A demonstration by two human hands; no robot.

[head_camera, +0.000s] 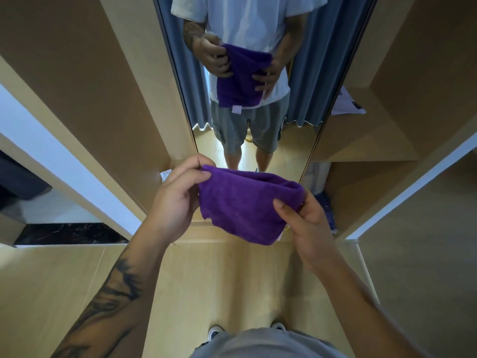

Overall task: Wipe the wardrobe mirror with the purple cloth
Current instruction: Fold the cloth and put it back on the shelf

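A folded purple cloth [242, 205] hangs in front of me at waist height, held by both hands. My left hand [175, 200] pinches its upper left corner. My right hand [304, 218] grips its right edge with thumb on top. The tall, narrow wardrobe mirror [304, 73] stands straight ahead between wooden panels, a short way beyond the cloth. It reflects me, the cloth and both hands. The cloth is not touching the glass.
Wooden wardrobe panels [103, 86] flank the mirror on both sides. An open compartment on the right holds folded white fabric [347, 104], and more purple fabric [329, 215] lies lower down. Blue curtains show in the reflection. Light wood floor [219, 280] lies under my feet.
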